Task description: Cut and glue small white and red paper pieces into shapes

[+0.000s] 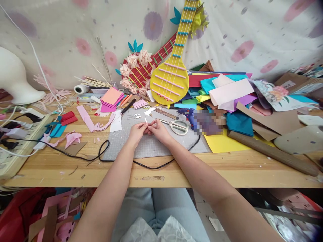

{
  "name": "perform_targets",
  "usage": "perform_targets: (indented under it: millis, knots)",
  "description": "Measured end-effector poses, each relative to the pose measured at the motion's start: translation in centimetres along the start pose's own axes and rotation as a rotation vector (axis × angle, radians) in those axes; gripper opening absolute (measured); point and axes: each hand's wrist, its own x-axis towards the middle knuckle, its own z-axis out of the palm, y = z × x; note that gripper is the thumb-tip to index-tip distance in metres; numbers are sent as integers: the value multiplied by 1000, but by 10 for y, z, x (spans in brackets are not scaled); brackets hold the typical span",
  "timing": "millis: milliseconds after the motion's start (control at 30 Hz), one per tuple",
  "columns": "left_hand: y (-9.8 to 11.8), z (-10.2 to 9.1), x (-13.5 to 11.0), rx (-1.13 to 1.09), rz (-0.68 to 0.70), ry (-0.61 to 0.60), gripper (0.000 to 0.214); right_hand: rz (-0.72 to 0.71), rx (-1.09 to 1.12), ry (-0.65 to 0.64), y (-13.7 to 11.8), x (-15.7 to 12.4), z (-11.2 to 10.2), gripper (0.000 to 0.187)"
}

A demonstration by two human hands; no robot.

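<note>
My left hand and my right hand meet above the grey cutting mat, fingers pinched together at the tips. A small white strip shows at my left fingertips. Whatever lies between my right fingers is hidden or too small to make out. Just right of my right hand lie the scissors with pale handles. Small white bits and a white paper scrap are on the mat beyond my hands. A ruler lies behind the scissors.
A blue glue gun stands right of the scissors; a black cord crosses the front. Behind stand a yellow paper lute and a red, flower-trimmed one. Coloured sheets pile up right; a power strip sits left.
</note>
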Motion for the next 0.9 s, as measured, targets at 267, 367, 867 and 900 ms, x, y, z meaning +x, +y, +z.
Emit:
perform_targets:
  millis: [267,367,867,900]
  knots:
    - [5,-2,-1,-72,112,160,25,-162,-790,92,-37,-7,-35,19]
    - [5,-3,-2,-12,110,112,23,-65,-1129,246,-60,-15,-66,28]
    - [-10,-10,0,460,285,-37,12,23,-1713,148,-43,-29,-90,25]
    - [-10,-10,0,460,289,-39,13,16,-1676,144,-44,-29,-91,25]
